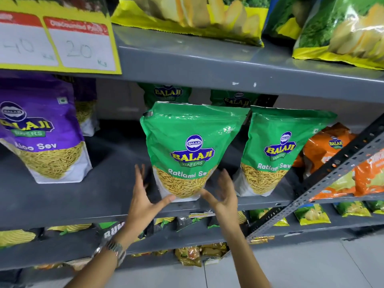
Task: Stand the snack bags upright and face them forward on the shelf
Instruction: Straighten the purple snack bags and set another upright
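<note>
A green Ratlami Sev bag [187, 146] stands upright, label forward, at the front of the grey middle shelf [83, 200]. My left hand [145, 196] is spread at its lower left, thumb tip touching the bag's bottom corner. My right hand [222, 194] is spread at its lower right, blurred, fingers apart and just off the bag. A second green Ratlami Sev bag [274, 154] stands upright right beside it. A purple Aloo Sev bag [43, 132] stands upright at the left. More green bags [168, 93] stand behind.
Orange snack bags [326, 150] lean at the right behind a slanted perforated metal brace [324, 181]. Chip bags [187, 13] lie on the shelf above, next to yellow price cards [56, 42]. Small packets fill the lower shelves [187, 223]. Bare shelf lies between the purple and green bags.
</note>
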`<action>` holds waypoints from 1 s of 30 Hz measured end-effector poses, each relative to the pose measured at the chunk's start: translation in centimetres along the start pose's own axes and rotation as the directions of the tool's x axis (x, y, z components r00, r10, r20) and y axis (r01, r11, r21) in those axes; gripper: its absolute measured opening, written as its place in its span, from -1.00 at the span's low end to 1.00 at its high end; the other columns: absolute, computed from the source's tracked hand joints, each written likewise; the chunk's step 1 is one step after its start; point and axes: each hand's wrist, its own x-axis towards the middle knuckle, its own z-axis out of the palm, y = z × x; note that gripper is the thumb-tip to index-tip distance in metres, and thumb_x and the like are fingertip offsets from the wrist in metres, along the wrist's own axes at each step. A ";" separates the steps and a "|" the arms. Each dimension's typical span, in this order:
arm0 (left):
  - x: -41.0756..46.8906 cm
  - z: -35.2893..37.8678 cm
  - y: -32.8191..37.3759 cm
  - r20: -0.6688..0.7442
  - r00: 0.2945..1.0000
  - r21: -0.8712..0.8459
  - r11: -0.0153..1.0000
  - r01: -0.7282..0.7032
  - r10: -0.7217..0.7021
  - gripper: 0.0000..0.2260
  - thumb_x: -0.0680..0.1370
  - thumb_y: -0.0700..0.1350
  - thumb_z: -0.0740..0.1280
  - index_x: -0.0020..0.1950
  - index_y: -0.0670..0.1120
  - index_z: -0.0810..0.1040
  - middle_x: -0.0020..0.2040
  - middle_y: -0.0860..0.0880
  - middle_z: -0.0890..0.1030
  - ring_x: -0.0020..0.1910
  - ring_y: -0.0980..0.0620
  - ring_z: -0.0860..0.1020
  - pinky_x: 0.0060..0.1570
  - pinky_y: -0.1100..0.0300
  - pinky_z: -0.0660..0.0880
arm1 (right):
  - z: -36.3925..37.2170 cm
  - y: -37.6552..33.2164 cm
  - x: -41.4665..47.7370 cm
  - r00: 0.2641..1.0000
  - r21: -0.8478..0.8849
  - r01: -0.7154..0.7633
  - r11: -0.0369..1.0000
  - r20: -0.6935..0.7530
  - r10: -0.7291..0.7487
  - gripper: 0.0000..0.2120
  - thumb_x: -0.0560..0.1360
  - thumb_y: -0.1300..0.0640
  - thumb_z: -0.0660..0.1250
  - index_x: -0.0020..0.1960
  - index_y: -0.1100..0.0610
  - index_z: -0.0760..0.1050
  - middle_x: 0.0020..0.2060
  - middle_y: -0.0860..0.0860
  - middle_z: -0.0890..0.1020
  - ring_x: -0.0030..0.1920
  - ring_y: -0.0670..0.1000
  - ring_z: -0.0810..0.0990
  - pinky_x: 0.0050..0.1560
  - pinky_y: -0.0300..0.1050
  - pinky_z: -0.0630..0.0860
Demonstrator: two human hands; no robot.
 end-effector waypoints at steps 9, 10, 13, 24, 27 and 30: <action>-0.1 -17.1 -3.8 -0.712 0.691 -0.086 0.963 -0.255 0.119 -0.40 0.41 -0.22 0.42 0.34 0.05 0.24 0.35 0.08 0.33 0.21 0.23 0.41 0.13 0.07 0.43 | 17.9 -0.7 -6.0 0.945 -0.044 0.143 0.989 0.304 -0.123 -0.59 0.42 0.20 0.45 0.15 -0.14 0.42 0.08 -0.26 0.57 0.13 -0.24 0.54 0.17 -0.30 0.44; 0.8 -19.4 -4.1 -0.701 0.703 -0.069 0.969 -0.236 0.122 -0.36 0.39 -0.13 0.44 0.38 -0.02 0.22 0.37 0.06 0.31 0.23 0.22 0.39 0.15 0.13 0.42 | 20.5 -1.0 -4.9 0.942 -0.016 0.102 0.995 0.322 -0.091 -0.52 0.40 0.22 0.48 0.19 -0.11 0.39 0.12 -0.25 0.52 0.12 -0.27 0.52 0.18 -0.32 0.41; 3.8 -24.7 -5.0 -0.528 0.840 0.014 0.990 -0.141 0.127 -0.05 0.26 0.21 0.49 0.48 -0.14 0.12 0.44 0.01 0.20 0.40 0.12 0.28 0.27 0.17 0.38 | 26.3 -1.6 -1.5 0.937 0.014 -0.012 1.000 0.348 0.007 -0.30 0.33 0.29 0.53 0.36 0.10 0.29 0.27 -0.05 0.44 0.14 -0.19 0.46 0.14 -0.40 0.39; 8.1 -30.5 -6.6 0.083 0.995 -0.056 0.997 0.055 -0.050 -0.14 0.15 0.03 0.60 0.36 -0.06 0.30 0.29 -0.08 0.54 0.25 -0.02 0.53 0.22 -0.17 0.48 | 31.0 -1.8 2.6 0.898 -0.059 0.044 0.997 0.440 -0.014 -0.42 0.28 0.45 0.49 0.22 0.20 0.40 0.06 0.11 0.59 -0.04 -0.09 0.60 0.03 -0.16 0.60; 7.0 -30.6 -6.2 0.079 0.996 -0.021 0.998 0.054 -0.052 -0.24 0.14 0.10 0.60 0.27 0.15 0.37 0.22 0.08 0.59 0.19 0.12 0.56 0.19 -0.05 0.53 | 30.0 -1.9 1.3 0.902 -0.069 0.045 0.997 0.432 -0.011 -0.48 0.28 0.39 0.52 0.16 0.13 0.45 0.02 0.03 0.64 -0.01 -0.04 0.63 0.06 -0.13 0.59; 5.4 -30.4 -5.7 0.090 0.995 -0.008 0.999 0.046 -0.045 -0.33 0.11 0.17 0.60 0.14 0.28 0.39 0.16 0.18 0.59 0.13 0.21 0.57 0.16 0.05 0.54 | 29.1 -2.3 -0.3 0.898 -0.078 0.049 0.996 0.439 -0.010 -0.51 0.29 0.36 0.53 0.13 0.09 0.47 -0.02 -0.06 0.66 -0.03 -0.14 0.65 -0.05 -0.28 0.58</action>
